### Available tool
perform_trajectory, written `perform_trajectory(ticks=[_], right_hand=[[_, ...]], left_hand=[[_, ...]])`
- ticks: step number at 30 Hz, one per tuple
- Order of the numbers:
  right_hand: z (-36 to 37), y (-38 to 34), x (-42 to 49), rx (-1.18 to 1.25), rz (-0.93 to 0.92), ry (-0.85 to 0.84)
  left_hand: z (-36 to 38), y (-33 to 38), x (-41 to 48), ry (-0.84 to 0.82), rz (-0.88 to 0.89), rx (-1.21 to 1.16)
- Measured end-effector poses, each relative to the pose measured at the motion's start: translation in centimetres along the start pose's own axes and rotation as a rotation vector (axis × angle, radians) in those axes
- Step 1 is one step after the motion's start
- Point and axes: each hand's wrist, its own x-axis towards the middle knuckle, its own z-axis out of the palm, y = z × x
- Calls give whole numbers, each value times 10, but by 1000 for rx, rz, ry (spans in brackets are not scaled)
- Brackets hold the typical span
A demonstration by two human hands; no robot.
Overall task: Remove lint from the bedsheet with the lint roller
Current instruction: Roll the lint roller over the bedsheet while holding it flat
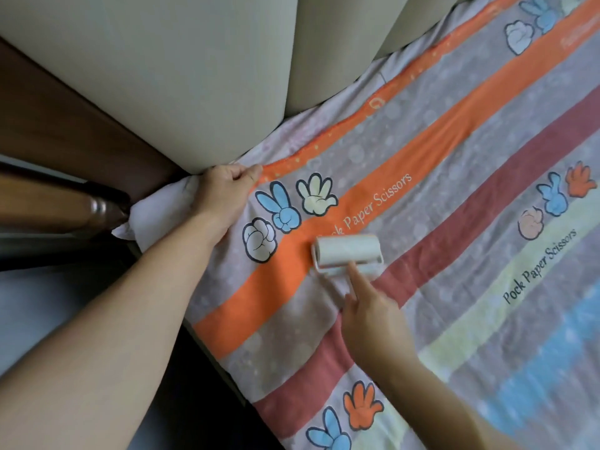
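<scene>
A striped bedsheet [454,196] with orange, red, yellow and blue bands and cartoon hand prints covers the bed. The white lint roller [347,251] lies flat on it, across an orange stripe near the middle. My right hand [370,316] holds the roller's handle, index finger stretched along it toward the roll; the handle is mostly hidden under the hand. My left hand [224,196] grips a bunched corner of the sheet at the bed's left edge, just below the headboard.
A padded beige headboard [181,76] rises along the top left. Dark wooden furniture [65,203] stands left of the bed. The mattress edge [211,352] runs diagonally, with dark floor beyond it.
</scene>
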Motion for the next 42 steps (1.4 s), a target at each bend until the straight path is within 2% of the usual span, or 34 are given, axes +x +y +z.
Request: perform_trajectory(ticks=[4, 8, 11, 15, 18, 23, 28, 34, 39, 42], right_hand=[[-18, 13, -20, 31, 11, -13], [-50, -1, -3, 72, -117, 111], [-56, -26, 37, 60, -214, 128], [-39, -57, 73, -24, -319, 52], [-24, -54, 79, -85, -319, 22], [-5, -2, 46, -108, -325, 8], [6, 56, 2, -123, -280, -17], [-13, 85, -43, -250, -206, -166], [-72, 58, -54, -450, -118, -305], [-97, 7, -42, -385, -216, -206]], left_hand=[[1, 0, -2, 53, 13, 49], [-1, 7, -12, 116, 55, 165], [-15, 9, -26, 53, 77, 343], [-37, 2, -41, -16, 51, 481], [-41, -1, -44, 54, 65, 551], [-33, -14, -38, 207, 57, 574], [-36, -19, -32, 187, 66, 587], [-35, -16, -38, 198, 76, 554], [-48, -5, -56, 198, 54, 492], [-59, -5, -64, 166, 9, 584]])
